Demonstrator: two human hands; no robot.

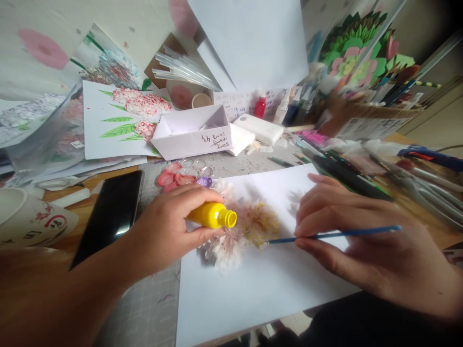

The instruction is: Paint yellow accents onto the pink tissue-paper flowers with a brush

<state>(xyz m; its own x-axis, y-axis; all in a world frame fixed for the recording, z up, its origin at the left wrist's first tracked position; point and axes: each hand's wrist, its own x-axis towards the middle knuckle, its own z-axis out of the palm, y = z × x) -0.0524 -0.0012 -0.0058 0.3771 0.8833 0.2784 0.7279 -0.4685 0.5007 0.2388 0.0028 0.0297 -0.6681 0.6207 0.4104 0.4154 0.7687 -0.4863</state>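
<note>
My left hand point(173, 221) is closed around a yellow paint bottle point(211, 215), tipped on its side with its uncapped mouth pointing right. Pinched between the thumb and fingers of my right hand point(343, 231) is a thin blue paintbrush point(347, 233). Its tip reaches the lower edge of a ruffled paper-like flower point(258, 221) with yellow on its petals. Paler whitish-pink petals point(227, 250) lie beside and below the bottle, partly hidden by my left hand. These flowers rest on a white sheet of paper point(231, 299).
A flower-shaped palette point(181, 173) with red and purple paint sits behind my left hand. Left are a black phone point(112, 207) and a paper cup point(32, 217). At the back stand a white paper box point(195, 132) and a red bottle point(260, 106); scissors point(427, 188) lie right.
</note>
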